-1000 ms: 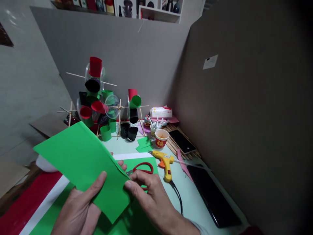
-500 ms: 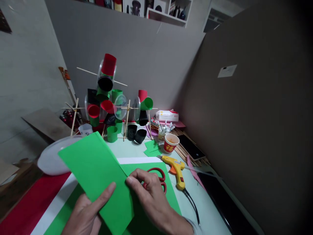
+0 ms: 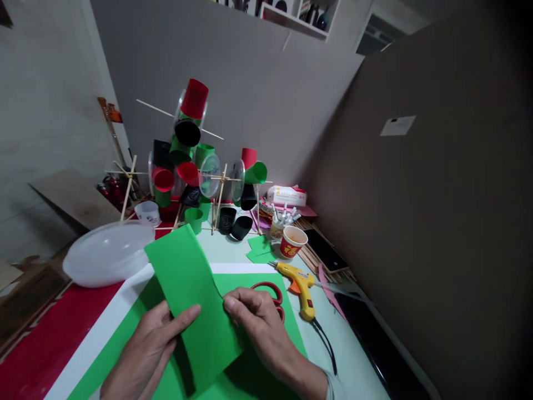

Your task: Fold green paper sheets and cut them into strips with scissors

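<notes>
A folded piece of green paper (image 3: 200,289) is held up at a tilt above the table. My left hand (image 3: 154,339) grips its left edge, thumb flat on the front and fingers behind. My right hand (image 3: 262,328) pinches the right edge between thumb and fingertips. Beneath lies a larger green sheet (image 3: 287,333). Red-handled scissors (image 3: 268,286) rest on that sheet, partly hidden behind my right hand. To the right is a yellow hot glue gun (image 3: 297,280) with an orange trigger and a black cord.
Behind stands a stick frame (image 3: 222,183) carrying red, green and black cups and clear lids. A red-and-white paper cup (image 3: 293,241), a cup of markers (image 3: 281,222) and a phone (image 3: 327,250) sit back right. A translucent lid (image 3: 104,253) lies left, a black tablet-like slab (image 3: 383,339) right.
The green paper has shifted a little right and turned more upright, showing narrower. Both hands keep hold of it and have moved slightly right. The whole view has tilted a little.
</notes>
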`<action>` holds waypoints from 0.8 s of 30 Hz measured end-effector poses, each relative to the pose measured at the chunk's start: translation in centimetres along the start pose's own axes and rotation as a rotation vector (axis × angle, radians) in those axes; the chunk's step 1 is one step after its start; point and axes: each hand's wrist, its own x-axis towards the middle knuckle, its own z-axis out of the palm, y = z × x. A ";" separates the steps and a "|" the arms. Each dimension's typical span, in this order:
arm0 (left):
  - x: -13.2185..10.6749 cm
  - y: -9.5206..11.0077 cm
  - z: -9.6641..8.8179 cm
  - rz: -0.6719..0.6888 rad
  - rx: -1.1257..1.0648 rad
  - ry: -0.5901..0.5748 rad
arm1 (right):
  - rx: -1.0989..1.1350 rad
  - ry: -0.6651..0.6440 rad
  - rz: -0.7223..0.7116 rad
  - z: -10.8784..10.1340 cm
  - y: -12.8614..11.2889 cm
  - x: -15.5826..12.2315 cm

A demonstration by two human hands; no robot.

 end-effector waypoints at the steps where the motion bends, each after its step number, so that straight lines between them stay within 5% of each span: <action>1: 0.1 0.1 0.1 0.002 0.000 -0.002 | 0.075 -0.024 0.035 -0.1 0.2 0.2; 6: 0.5 0.1 -0.2 -0.005 0.020 -0.045 | 0.236 -0.065 0.143 -0.3 1.4 1.2; 16: 1.6 -1.0 -1.4 0.028 0.076 -0.075 | -0.194 0.059 0.000 0.1 2.4 0.2; 24: 1.4 -0.7 -0.9 0.043 0.111 -0.020 | -0.128 0.092 0.047 -0.4 1.9 0.5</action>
